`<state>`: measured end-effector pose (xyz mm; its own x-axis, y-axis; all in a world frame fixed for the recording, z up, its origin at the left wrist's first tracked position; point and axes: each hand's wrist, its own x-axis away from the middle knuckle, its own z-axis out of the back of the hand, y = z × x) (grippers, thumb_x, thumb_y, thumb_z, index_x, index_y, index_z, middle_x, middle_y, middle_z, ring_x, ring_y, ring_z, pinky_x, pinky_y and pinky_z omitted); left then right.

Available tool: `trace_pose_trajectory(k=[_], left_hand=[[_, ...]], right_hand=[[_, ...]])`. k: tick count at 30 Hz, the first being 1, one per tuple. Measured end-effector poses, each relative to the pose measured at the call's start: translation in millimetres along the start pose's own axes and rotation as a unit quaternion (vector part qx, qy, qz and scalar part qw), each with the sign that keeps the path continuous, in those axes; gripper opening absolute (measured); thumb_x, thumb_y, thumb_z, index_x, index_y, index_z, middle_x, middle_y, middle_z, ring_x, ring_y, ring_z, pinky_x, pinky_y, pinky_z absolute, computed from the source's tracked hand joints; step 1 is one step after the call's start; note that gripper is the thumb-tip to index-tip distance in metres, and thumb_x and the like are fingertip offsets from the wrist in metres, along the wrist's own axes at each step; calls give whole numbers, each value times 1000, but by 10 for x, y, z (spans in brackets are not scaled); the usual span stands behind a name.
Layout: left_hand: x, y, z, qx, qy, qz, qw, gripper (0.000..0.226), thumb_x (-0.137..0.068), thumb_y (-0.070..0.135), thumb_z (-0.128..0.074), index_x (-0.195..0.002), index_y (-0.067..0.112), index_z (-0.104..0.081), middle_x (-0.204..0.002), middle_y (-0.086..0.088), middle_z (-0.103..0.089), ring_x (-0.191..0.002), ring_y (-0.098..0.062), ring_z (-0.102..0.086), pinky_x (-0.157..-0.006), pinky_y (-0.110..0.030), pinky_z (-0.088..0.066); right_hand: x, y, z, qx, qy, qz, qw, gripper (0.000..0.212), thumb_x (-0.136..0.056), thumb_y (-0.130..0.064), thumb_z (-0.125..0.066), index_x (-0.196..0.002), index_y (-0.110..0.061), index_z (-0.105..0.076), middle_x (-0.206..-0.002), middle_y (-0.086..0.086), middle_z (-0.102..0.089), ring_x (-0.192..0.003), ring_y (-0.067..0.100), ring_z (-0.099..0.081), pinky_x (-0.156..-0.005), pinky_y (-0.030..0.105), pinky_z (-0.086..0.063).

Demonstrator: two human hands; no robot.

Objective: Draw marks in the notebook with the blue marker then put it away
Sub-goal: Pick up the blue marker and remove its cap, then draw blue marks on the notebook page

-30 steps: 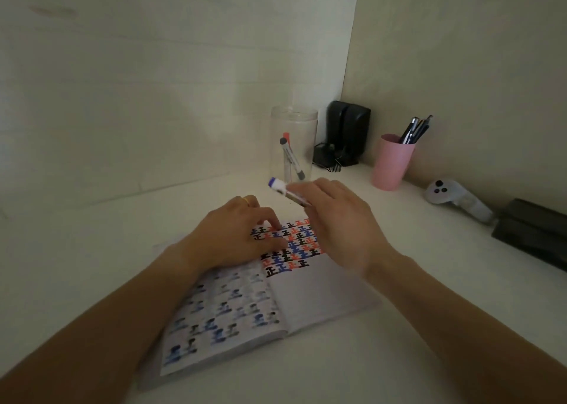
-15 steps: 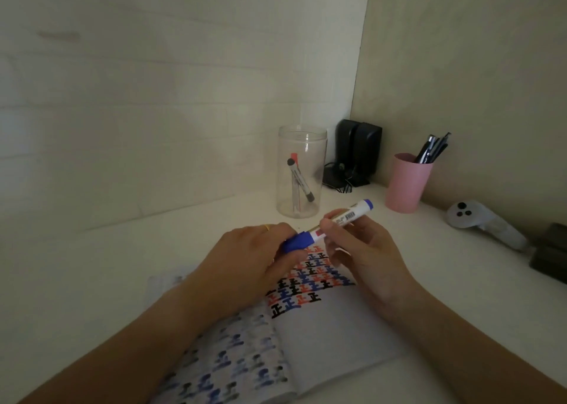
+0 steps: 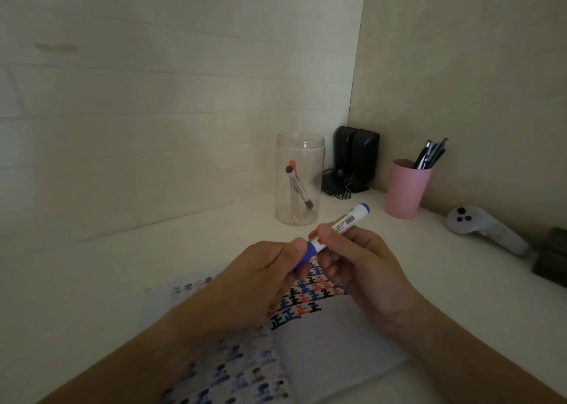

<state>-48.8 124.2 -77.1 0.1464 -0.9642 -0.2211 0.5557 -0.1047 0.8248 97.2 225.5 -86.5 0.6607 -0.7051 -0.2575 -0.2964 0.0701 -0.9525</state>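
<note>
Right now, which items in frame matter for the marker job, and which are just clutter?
In play:
blue marker, held by left hand at the cap and right hand at the barrel
notebook, open under the hands
clear jar holding two markers

Lying about:
pink cup of pens
black speakers
white controller

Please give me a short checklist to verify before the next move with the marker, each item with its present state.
1. Blue-capped white marker is held firmly: ok, the right hand grips its barrel.
2. Left hand is on the blue cap end: ok.
3. Cap is fully closed or open: cannot tell, the fingers hide the joint.
4. Open notebook with coloured marks lies flat below the hands: ok.
5. Clear plastic jar stands upright, with its mouth open: ok.
6. Room for one more marker in the jar: ok, only two markers lean inside.
</note>
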Motion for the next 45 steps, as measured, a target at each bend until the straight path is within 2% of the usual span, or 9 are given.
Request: trace_pose_trajectory(k=[2,4,8,13,16,19,23,29,45], left_hand=[[8,-39,-8,-7,3,-26,1000,50,-99,52,-27,-69,22,-52,-46,7,-42,-41,-8,-33,-45,-23,-30],[9,-57,0,-190,35,-124,973,48,-104,50,-18,-94,19,-54,-67,-1,-61,-56,-11,-48,-55,-26,-46],[-24,-31,3,-411,29,-108,905,35,-103,40,-39,-126,13,-39,-104,-8,-63,-79,-22,-64,-79,-39,-58],[-66,1,58,-124,-39,-13,991,36,-105,32,-34,-86,12,-57,-64,-7,-57,-48,-18,-45,-48,-29,-43],[-15,-36,266,59,-13,73,995,56,-105,46,-28,-62,16,-49,-45,4,-39,-39,-16,-31,-44,-29,-31],[-15,-232,315,-187,81,-57,977,52,-94,59,-22,-80,21,-54,-60,1,-56,-56,-14,-52,-59,-32,-41],[-46,-289,250,-325,66,-97,939,29,-98,57,-33,-105,34,-50,-90,12,-61,-77,-8,-56,-69,-20,-41],[-45,-416,240,-335,33,-136,932,30,-92,58,-50,-109,35,-59,-105,14,-61,-90,-4,-53,-81,-23,-47],[-181,-575,221,-327,14,-154,932,38,-78,68,-63,-98,36,-70,-97,19,-65,-88,-3,-58,-81,-31,-51]], right_hand=[[5,-28,-8,2,0,-2,1000,27,-94,-25,-61,-76,-9,-73,-57,3,-58,-49,12,-46,-49,23,-38],[1,-22,-28,19,28,-2,999,26,-94,-25,-62,-76,-8,-73,-55,2,-57,-47,11,-46,-46,21,-38],[-23,38,-84,7,94,-5,996,29,-93,-26,-65,-73,-6,-71,-51,2,-55,-43,11,-44,-42,19,-37],[-45,2,-26,-48,107,-14,993,27,-90,-27,-65,-71,-7,-68,-54,2,-50,-46,11,-40,-44,22,-32],[-79,-100,268,-97,162,-19,982,24,-93,-24,-64,-75,-10,-73,-59,2,-52,-52,12,-42,-48,24,-33],[-63,-84,339,-56,171,-7,984,21,-92,-21,-66,-81,-7,-76,-61,6,-58,-53,13,-48,-48,24,-40],[-63,-5,191,-47,152,-6,987,13,-91,-9,-64,-91,-3,-76,-65,10,-70,-55,15,-62,-51,23,-54],[-5,-128,168,48,200,-6,979,15,-83,-11,-76,-95,-1,-75,-70,10,-70,-62,16,-62,-57,26,-54],[315,95,235,254,108,-16,961,5,-82,-8,-75,-77,-7,-76,-61,8,-70,-54,18,-60,-51,30,-51]])
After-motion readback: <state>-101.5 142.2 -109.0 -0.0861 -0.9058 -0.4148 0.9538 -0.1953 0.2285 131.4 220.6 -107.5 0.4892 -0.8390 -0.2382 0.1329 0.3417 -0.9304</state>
